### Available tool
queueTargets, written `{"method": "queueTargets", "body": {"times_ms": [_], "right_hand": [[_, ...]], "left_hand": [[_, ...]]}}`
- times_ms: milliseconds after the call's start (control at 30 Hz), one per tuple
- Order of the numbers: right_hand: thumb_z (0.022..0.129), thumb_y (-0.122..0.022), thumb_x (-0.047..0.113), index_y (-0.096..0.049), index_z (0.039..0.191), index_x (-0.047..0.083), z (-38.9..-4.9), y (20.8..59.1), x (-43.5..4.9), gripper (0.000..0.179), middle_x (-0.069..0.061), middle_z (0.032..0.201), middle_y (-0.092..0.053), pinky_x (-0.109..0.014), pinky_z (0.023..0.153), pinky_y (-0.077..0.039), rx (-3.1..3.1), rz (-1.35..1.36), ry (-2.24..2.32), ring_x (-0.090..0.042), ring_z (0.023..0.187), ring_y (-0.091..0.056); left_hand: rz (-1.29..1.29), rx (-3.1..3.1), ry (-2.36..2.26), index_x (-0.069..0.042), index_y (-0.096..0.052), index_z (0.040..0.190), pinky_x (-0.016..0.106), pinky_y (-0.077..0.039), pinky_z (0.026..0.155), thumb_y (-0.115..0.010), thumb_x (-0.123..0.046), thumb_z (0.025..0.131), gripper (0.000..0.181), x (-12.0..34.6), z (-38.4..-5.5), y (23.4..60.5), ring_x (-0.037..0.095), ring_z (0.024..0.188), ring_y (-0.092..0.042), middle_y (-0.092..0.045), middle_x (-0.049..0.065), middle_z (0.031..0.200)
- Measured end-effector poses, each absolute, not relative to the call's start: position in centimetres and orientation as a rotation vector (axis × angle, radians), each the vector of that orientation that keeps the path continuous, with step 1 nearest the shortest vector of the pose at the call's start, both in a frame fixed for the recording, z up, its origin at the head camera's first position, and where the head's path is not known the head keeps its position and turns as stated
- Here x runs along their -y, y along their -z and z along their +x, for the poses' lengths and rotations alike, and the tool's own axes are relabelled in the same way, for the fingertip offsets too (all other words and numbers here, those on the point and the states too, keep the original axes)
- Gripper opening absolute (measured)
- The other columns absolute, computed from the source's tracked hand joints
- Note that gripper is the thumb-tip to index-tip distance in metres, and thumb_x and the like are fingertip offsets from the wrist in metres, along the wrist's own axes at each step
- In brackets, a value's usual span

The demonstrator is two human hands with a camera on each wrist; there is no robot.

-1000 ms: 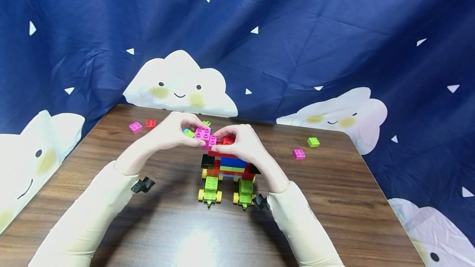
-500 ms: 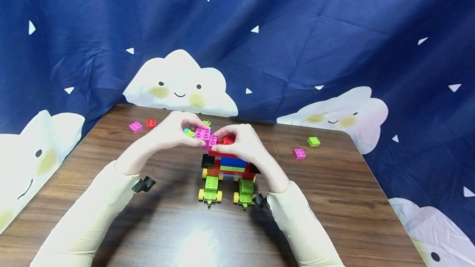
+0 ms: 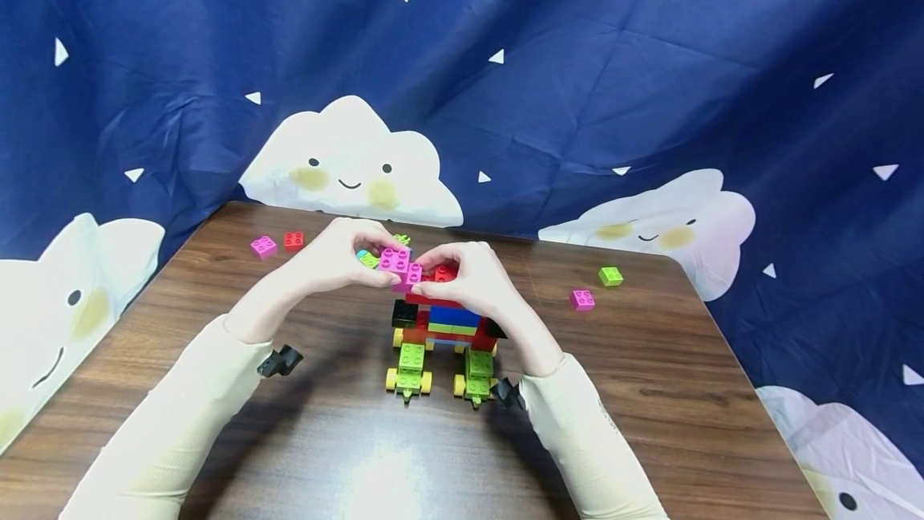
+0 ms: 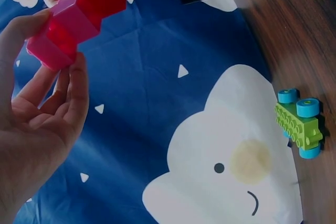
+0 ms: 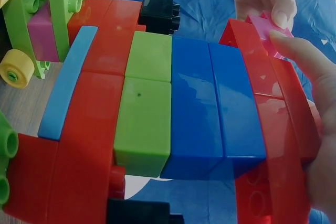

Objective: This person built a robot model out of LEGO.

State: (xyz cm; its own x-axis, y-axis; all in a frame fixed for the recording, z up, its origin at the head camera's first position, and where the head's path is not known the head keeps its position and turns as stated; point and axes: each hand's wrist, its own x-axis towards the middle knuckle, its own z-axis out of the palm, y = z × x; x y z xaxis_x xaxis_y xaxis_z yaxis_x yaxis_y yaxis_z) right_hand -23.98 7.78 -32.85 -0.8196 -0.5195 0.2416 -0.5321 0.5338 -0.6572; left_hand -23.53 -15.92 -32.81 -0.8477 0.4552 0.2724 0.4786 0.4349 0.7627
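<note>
My left hand (image 3: 335,255) pinches a pink toy brick (image 3: 395,259) between thumb and fingers at the upper left end of a brick-built model. This brick sits stepped above a second pink brick (image 4: 79,17), which joins the red bricks (image 5: 270,82) of the model's top layer. My right hand (image 3: 472,275) grips that top layer, its thumb and a finger at the pink and red bricks. Below are blue bricks (image 5: 197,98), lime bricks (image 5: 142,119) and a black brick (image 3: 404,314). Green wheeled bases (image 3: 409,371) with yellow wheels stand at the model's foot.
On the wooden table (image 3: 650,392), a pink brick (image 3: 263,247) and a red brick (image 3: 293,241) lie far left. Another pink brick (image 3: 582,300) and a lime brick (image 3: 609,276) lie right. A green wheeled piece (image 4: 298,124) with blue wheels stands behind my left hand.
</note>
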Motion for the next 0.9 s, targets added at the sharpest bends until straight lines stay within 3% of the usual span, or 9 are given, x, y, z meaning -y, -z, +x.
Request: {"method": "queueTargets", "body": {"times_ms": [900], "right_hand": [[0.078, -0.083, 0.027, -0.075, 0.104, 0.010, -23.94, 32.72, -7.82, 0.032, -0.002, 0.095, -0.076, -0.026, 0.076, -0.054, 2.738, 0.939, -1.184, -0.013, 0.085, -0.066]], "left_hand": [[-0.906, 2.601, 1.404, -0.014, -0.073, 0.112, 0.032, -0.052, 0.082, -0.083, -0.021, 0.077, 0.038, 16.04, -23.82, 33.50, 0.018, 0.094, -0.059, -0.070, 0.001, 0.103]]}}
